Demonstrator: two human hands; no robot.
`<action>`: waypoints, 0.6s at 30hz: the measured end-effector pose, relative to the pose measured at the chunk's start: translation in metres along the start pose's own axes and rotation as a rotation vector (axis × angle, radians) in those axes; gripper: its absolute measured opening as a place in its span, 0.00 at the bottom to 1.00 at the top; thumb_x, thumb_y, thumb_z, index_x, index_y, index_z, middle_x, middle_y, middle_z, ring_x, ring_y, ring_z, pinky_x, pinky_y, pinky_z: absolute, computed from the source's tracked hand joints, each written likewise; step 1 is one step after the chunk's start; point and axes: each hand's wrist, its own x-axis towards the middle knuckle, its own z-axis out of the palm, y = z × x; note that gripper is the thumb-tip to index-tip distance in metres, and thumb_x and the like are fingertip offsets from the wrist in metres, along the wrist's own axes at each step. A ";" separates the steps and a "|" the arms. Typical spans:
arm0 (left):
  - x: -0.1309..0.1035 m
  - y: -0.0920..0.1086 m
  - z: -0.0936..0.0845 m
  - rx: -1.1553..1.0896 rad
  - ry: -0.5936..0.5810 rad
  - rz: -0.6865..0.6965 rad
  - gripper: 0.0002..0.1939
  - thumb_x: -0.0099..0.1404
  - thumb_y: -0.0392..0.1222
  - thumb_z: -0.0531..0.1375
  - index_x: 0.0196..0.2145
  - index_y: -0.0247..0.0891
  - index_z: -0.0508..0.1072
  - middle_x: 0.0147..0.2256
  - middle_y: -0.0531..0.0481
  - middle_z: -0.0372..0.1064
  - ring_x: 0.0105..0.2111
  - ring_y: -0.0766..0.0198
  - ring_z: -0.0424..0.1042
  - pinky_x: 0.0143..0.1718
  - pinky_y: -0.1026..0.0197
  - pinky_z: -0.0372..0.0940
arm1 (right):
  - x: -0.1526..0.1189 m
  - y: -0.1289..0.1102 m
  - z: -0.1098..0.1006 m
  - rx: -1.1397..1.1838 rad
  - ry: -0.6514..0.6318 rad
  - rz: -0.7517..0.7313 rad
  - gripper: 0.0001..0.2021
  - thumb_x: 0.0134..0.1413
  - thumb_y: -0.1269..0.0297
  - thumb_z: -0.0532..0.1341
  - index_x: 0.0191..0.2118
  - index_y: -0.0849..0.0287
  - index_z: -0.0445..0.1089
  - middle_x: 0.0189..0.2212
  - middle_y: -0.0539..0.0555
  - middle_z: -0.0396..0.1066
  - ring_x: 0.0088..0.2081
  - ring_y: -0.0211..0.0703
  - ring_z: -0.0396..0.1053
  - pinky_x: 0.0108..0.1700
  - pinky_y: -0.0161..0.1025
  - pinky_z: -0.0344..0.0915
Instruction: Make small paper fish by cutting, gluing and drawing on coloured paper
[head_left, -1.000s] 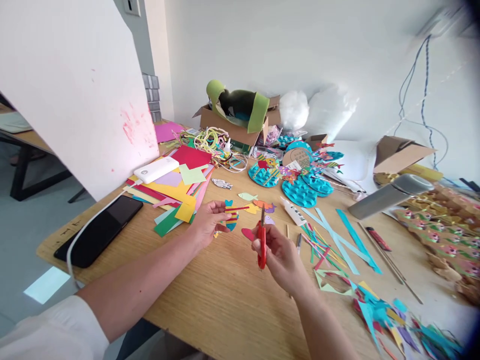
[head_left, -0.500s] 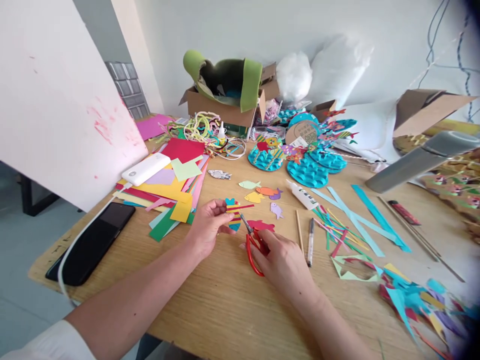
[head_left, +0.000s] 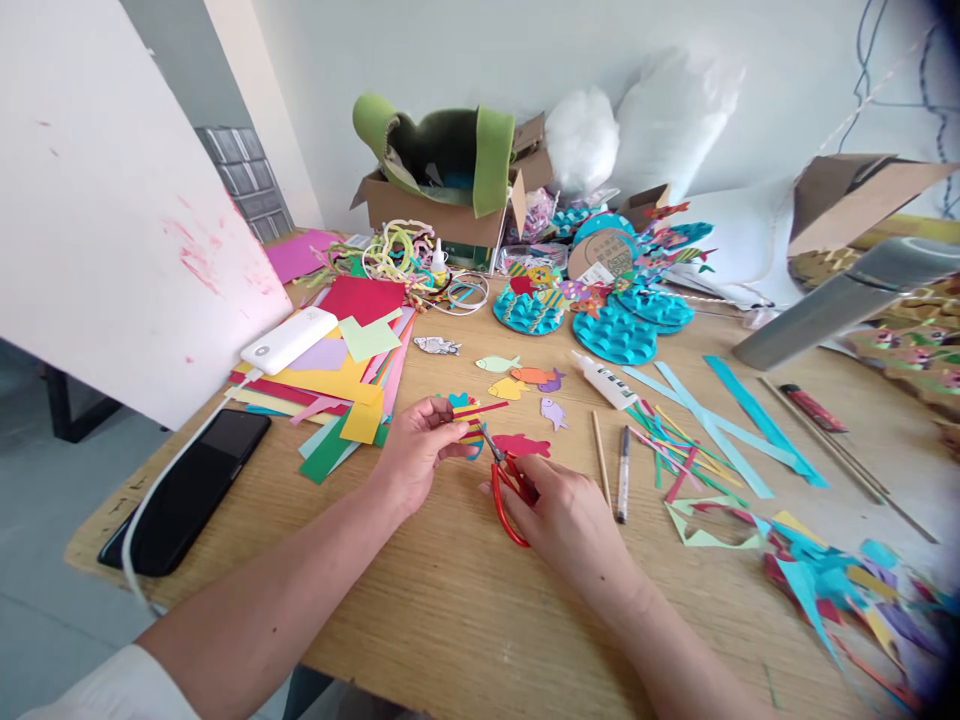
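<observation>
Right hand [head_left: 568, 502] has rolled knuckles-up, gripping scissors [head_left: 498, 502] angled at striped fish [head_left: 473, 440] pinched in left hand [head_left: 411, 455].

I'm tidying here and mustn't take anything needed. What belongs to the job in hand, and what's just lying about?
Apparently in the job:
- striped paper fish, in the left hand
- red strip across it
- red-handled scissors, in the right hand
- probably the glue bottle, paper strips and fish cut-outs

Seemingly just lying about:
- phone
- white power bank
- grey flask
</observation>
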 end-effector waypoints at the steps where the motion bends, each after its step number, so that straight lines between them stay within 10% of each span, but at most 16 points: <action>1: 0.000 0.000 0.000 -0.004 -0.004 0.003 0.13 0.48 0.32 0.70 0.31 0.33 0.72 0.31 0.48 0.76 0.32 0.62 0.77 0.28 0.64 0.73 | 0.000 0.000 0.000 0.019 -0.003 0.006 0.18 0.63 0.50 0.54 0.25 0.55 0.62 0.19 0.51 0.68 0.20 0.40 0.64 0.26 0.36 0.49; 8: 0.004 0.000 -0.003 0.067 0.038 0.115 0.11 0.48 0.38 0.70 0.30 0.35 0.75 0.40 0.46 0.74 0.40 0.59 0.76 0.35 0.61 0.72 | 0.003 -0.006 -0.004 0.491 0.022 0.216 0.20 0.55 0.45 0.61 0.24 0.55 0.62 0.16 0.46 0.58 0.19 0.36 0.55 0.23 0.35 0.51; 18: -0.014 -0.003 -0.007 0.870 -0.018 1.013 0.08 0.64 0.32 0.59 0.35 0.43 0.76 0.50 0.43 0.66 0.55 0.56 0.66 0.55 0.52 0.65 | 0.004 -0.020 0.005 1.486 0.119 0.378 0.17 0.49 0.49 0.68 0.34 0.57 0.69 0.31 0.54 0.74 0.34 0.43 0.71 0.39 0.41 0.67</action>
